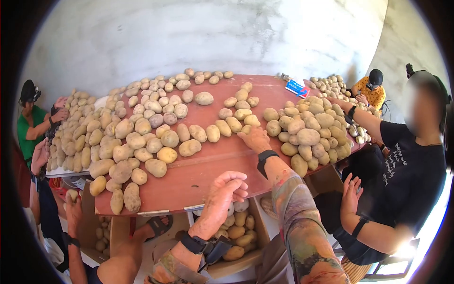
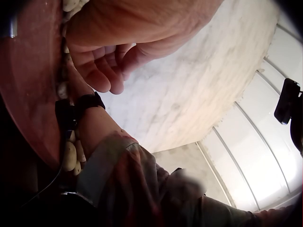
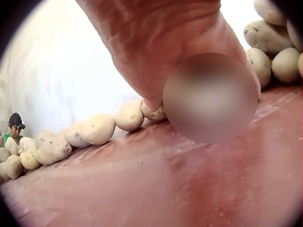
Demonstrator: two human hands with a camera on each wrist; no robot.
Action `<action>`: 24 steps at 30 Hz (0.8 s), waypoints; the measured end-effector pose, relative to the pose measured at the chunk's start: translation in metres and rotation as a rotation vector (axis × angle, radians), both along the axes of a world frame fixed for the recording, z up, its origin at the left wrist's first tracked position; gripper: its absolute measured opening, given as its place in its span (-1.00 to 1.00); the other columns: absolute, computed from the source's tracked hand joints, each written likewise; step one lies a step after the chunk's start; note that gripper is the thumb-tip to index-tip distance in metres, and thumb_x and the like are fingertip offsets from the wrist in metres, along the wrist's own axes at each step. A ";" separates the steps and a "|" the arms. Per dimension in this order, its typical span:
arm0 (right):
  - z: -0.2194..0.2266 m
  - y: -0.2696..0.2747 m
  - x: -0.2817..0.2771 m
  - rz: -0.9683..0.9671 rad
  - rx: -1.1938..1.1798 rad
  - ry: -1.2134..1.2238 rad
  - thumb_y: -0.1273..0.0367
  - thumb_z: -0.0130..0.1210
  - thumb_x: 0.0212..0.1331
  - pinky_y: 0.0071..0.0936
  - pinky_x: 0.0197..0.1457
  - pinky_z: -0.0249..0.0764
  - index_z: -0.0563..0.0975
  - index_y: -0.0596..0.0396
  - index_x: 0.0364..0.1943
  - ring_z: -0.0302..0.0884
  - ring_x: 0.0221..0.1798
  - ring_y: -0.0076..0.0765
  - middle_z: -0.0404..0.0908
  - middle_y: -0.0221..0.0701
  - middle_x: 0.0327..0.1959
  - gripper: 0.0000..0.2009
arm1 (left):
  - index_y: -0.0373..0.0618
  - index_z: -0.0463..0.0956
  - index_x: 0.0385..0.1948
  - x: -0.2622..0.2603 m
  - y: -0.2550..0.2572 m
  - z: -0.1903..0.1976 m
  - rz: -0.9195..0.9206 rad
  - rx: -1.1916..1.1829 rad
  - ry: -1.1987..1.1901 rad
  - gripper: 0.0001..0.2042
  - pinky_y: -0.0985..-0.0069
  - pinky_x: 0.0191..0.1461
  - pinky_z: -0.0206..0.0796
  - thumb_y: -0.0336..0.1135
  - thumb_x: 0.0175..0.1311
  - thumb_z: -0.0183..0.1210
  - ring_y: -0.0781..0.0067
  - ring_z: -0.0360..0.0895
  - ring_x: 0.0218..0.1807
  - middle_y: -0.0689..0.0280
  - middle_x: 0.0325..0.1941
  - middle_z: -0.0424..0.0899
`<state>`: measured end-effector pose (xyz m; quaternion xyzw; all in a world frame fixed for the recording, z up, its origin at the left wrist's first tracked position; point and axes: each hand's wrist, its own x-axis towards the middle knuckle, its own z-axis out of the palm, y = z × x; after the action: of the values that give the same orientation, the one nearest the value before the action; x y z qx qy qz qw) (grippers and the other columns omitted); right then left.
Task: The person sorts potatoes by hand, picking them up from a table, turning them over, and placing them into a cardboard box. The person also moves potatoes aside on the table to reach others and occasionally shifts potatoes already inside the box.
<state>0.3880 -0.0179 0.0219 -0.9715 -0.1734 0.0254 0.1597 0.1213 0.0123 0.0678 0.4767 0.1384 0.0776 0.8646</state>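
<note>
My right hand [image 1: 256, 140] reaches over the red table [image 1: 208, 165], at the right end of a row of potatoes. A potato [image 1: 246, 128] lies right at its fingertips. In the right wrist view one digit of the hand [image 3: 184, 42] meets a potato [image 3: 152, 112]; a blurred patch covers the space beneath the palm, and I cannot tell whether the fingers grip anything. Nearer me, my left hand [image 1: 222, 199] is raised over the table's front edge with nothing in it. Its fingers [image 2: 97, 80] bend loosely in the left wrist view.
A large potato heap [image 1: 312, 132] stands right of my right hand, and a wider spread [image 1: 109, 132] covers the left side. A box of potatoes [image 1: 262, 265] sits below the table edge. A blue-and-white packet [image 1: 297, 88] lies at the back. Other people sit on both sides.
</note>
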 end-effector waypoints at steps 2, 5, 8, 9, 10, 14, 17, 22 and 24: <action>0.001 0.003 0.002 -0.011 -0.022 -0.012 -0.11 0.12 0.05 0.05 0.13 0.35 0.37 0.06 0.15 0.29 0.27 -0.01 0.39 -0.16 0.18 -0.32 | -0.17 0.53 -0.18 -0.002 0.001 0.002 0.007 0.000 0.002 -0.84 0.63 -0.35 0.41 -0.39 0.30 0.02 0.57 0.55 -0.41 0.32 -0.37 0.60; 0.000 0.002 0.005 0.023 -0.032 -0.012 -0.07 0.12 0.06 0.06 0.06 0.40 0.40 0.04 0.11 0.33 0.23 -0.02 0.43 -0.18 0.13 -0.38 | -0.17 0.53 -0.19 -0.002 0.003 0.000 0.005 -0.004 -0.016 -0.84 0.63 -0.35 0.41 -0.38 0.30 0.02 0.57 0.55 -0.41 0.32 -0.38 0.59; -0.001 -0.004 0.007 0.084 -0.037 -0.071 -0.03 0.11 0.06 0.03 0.04 0.43 0.42 0.04 0.05 0.37 0.18 0.01 0.48 -0.18 0.07 -0.44 | -0.17 0.53 -0.19 -0.003 0.004 0.000 0.008 0.004 -0.013 -0.84 0.63 -0.35 0.41 -0.38 0.31 0.02 0.57 0.55 -0.41 0.33 -0.38 0.59; -0.003 -0.007 0.005 0.102 -0.035 -0.102 -0.02 0.11 0.06 0.02 0.04 0.43 0.43 0.04 0.02 0.39 0.16 0.03 0.49 -0.17 0.05 -0.46 | -0.17 0.53 -0.19 -0.003 0.005 0.000 0.009 -0.001 -0.011 -0.84 0.63 -0.35 0.42 -0.38 0.31 0.02 0.57 0.55 -0.41 0.33 -0.38 0.59; -0.007 -0.010 0.004 0.121 -0.032 -0.133 -0.01 0.11 0.06 0.01 0.04 0.43 0.43 0.04 -0.01 0.40 0.14 0.05 0.50 -0.17 0.03 -0.48 | -0.17 0.53 -0.19 -0.004 0.005 0.000 0.010 -0.005 -0.009 -0.85 0.63 -0.35 0.42 -0.38 0.31 0.02 0.57 0.55 -0.41 0.33 -0.38 0.59; -0.020 -0.021 0.004 0.168 0.015 -0.172 0.02 0.12 0.07 0.00 0.06 0.42 0.43 0.06 -0.05 0.43 0.07 0.10 0.52 -0.14 -0.01 -0.52 | -0.17 0.53 -0.20 -0.005 0.005 0.003 0.013 0.000 -0.016 -0.85 0.64 -0.37 0.43 -0.38 0.31 0.02 0.58 0.55 -0.42 0.32 -0.39 0.59; -0.016 -0.029 -0.003 0.172 0.020 -0.148 0.06 0.13 0.08 0.00 0.06 0.41 0.43 0.05 -0.05 0.42 0.07 0.12 0.51 -0.13 0.00 -0.55 | -0.17 0.53 -0.20 -0.005 0.005 -0.001 0.007 -0.011 -0.031 -0.85 0.64 -0.39 0.44 -0.39 0.32 0.01 0.58 0.55 -0.43 0.33 -0.39 0.59; -0.009 -0.040 -0.020 0.199 0.035 -0.164 0.07 0.13 0.07 -0.04 0.06 0.41 0.42 0.00 -0.04 0.46 0.06 0.09 0.55 -0.15 -0.03 -0.57 | -0.17 0.53 -0.20 -0.002 0.003 -0.005 -0.007 -0.019 -0.047 -0.85 0.64 -0.40 0.44 -0.38 0.32 0.02 0.58 0.55 -0.44 0.33 -0.40 0.60; -0.002 -0.043 -0.024 0.187 0.027 -0.058 0.07 0.12 0.06 -0.06 0.06 0.42 0.43 0.01 -0.05 0.51 0.02 0.07 0.59 -0.14 -0.08 -0.56 | -0.16 0.53 -0.20 -0.002 0.005 -0.003 0.002 -0.022 -0.048 -0.86 0.64 -0.40 0.44 -0.38 0.32 0.02 0.58 0.56 -0.44 0.33 -0.41 0.60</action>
<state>0.3636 -0.0609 0.0201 -0.9491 -0.2684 0.0096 0.1645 0.1195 0.0172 0.0645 0.4652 0.1189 0.0885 0.8727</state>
